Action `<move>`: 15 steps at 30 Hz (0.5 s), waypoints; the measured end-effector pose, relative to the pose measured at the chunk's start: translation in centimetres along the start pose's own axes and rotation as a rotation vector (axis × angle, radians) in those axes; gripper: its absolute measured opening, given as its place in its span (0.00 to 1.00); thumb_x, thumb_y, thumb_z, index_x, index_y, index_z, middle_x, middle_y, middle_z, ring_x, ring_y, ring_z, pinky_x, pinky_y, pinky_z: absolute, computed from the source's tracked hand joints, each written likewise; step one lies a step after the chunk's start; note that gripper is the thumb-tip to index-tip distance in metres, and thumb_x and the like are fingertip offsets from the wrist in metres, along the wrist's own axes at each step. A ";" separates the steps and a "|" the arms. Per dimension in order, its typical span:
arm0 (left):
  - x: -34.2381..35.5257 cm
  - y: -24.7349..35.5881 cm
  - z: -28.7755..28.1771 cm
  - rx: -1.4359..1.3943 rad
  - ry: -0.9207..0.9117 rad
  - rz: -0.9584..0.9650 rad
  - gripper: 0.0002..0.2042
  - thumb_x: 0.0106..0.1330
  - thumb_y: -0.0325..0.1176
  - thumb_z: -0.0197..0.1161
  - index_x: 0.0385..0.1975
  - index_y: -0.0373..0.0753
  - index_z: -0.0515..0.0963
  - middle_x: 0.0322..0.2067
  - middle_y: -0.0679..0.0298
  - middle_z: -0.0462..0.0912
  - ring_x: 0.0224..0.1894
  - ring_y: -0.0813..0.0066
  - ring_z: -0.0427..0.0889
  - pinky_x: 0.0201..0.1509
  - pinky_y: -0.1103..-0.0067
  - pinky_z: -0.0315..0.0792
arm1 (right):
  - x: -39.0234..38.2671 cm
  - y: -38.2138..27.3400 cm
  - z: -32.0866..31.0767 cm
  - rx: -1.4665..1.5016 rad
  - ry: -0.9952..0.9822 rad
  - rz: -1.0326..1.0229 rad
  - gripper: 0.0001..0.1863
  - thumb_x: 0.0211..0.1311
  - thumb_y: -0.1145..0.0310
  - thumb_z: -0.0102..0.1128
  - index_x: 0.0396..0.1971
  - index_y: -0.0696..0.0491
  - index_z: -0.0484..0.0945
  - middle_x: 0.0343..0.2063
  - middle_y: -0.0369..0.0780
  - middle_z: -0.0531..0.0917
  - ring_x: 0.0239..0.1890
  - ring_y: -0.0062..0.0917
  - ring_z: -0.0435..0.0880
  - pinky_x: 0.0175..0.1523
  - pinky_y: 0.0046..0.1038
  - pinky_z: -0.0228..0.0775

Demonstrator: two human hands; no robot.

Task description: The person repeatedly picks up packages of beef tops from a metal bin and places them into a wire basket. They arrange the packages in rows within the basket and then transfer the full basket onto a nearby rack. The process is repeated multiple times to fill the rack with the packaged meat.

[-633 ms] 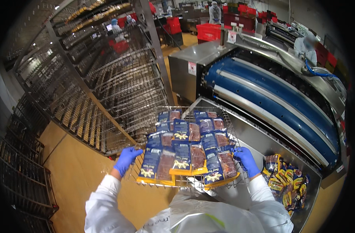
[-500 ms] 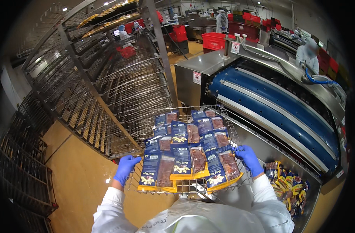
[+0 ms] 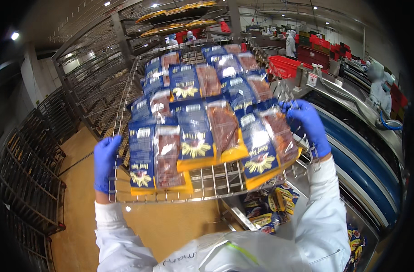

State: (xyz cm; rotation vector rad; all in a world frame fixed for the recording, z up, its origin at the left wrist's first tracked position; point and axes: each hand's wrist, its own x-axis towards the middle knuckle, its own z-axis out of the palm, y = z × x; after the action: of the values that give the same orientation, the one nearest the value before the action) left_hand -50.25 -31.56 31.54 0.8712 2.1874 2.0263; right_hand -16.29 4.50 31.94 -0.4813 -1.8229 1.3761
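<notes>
Holding the tray (image 3: pixel 207 197) out in front of us, we have our left hand (image 3: pixel 107 158) clamped on its left edge and our right hand (image 3: pixel 310 124) clamped on its right edge, fingers curled round the wires. The tray is raised above the floor (image 3: pixel 80 156), in the middle of the scene, its far end in front of the trolley (image 3: pixel 121 38); whether the two touch, we cannot tell. Flat packs (image 3: pixel 193 131) lie on it in rows, some overlapping. The near ones show a blue part, a clear window on reddish meat and a yellow band at the near end. On the trolley's upper shelves we see yellow-edged goods (image 3: pixel 180 31). To our left stand dark racks (image 3: pixel 30 167). To our right is a steel machine with a blue belt (image 3: pixel 347 156), and near right, lower than the tray, loose packs (image 3: pixel 279 204) lie heaped in a steel pan (image 3: pixel 286 230). Farther off on the right we see a red crate (image 3: pixel 283 66) and workers (image 3: pixel 290 44) in white. Our white sleeves (image 3: pixel 322 213) come in from the near side.
</notes>
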 end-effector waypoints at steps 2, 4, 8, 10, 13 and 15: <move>3.4 1.7 -0.9 -0.010 0.014 0.032 0.15 0.59 0.41 0.64 0.17 0.42 0.69 0.14 0.75 0.62 0.12 0.86 0.62 0.14 0.85 0.55 | 3.8 -1.2 0.5 0.050 -0.033 -0.115 0.12 0.50 0.71 0.58 0.35 0.59 0.80 0.29 0.33 0.81 0.27 0.11 0.73 0.33 0.15 0.64; 7.0 2.3 -1.5 -0.064 -0.019 0.049 0.14 0.58 0.41 0.64 0.17 0.42 0.70 0.13 0.74 0.63 0.11 0.86 0.62 0.14 0.85 0.55 | 6.2 -3.4 2.2 0.132 -0.058 -0.122 0.12 0.49 0.70 0.59 0.33 0.60 0.79 0.28 0.33 0.81 0.27 0.12 0.74 0.34 0.15 0.64; 13.2 2.6 -2.5 -0.168 -0.060 0.003 0.12 0.57 0.41 0.65 0.19 0.43 0.73 0.13 0.73 0.65 0.11 0.84 0.62 0.14 0.84 0.55 | 12.5 -4.8 3.9 0.072 -0.054 -0.125 0.09 0.50 0.68 0.60 0.27 0.59 0.80 0.23 0.34 0.80 0.26 0.13 0.75 0.33 0.15 0.65; 16.4 2.6 -1.4 -0.211 -0.115 -0.032 0.13 0.58 0.45 0.63 0.20 0.43 0.74 0.14 0.73 0.66 0.11 0.84 0.63 0.14 0.85 0.54 | 16.7 -5.1 2.6 0.101 0.001 0.033 0.07 0.52 0.69 0.58 0.22 0.56 0.79 0.18 0.36 0.79 0.18 0.16 0.75 0.24 0.17 0.66; 21.3 3.9 0.2 -0.066 -0.105 -0.083 0.19 0.61 0.52 0.58 0.24 0.40 0.76 0.15 0.71 0.70 0.13 0.82 0.67 0.15 0.84 0.58 | 22.2 -4.1 2.8 0.154 0.024 0.135 0.06 0.51 0.70 0.56 0.20 0.56 0.78 0.16 0.37 0.79 0.16 0.19 0.75 0.24 0.19 0.69; 23.3 4.2 -1.6 -0.186 -0.168 -0.094 0.24 0.63 0.56 0.52 0.30 0.37 0.76 0.17 0.68 0.73 0.15 0.80 0.71 0.18 0.83 0.63 | 24.6 -4.3 5.4 0.226 0.018 0.158 0.06 0.51 0.71 0.56 0.19 0.55 0.78 0.17 0.38 0.80 0.17 0.21 0.77 0.25 0.20 0.71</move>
State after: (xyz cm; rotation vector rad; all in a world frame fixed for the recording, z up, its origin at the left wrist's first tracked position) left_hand -68.93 -23.27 43.60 0.8643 1.8823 1.9935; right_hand -35.04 16.84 44.22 -0.5251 -1.6172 1.6575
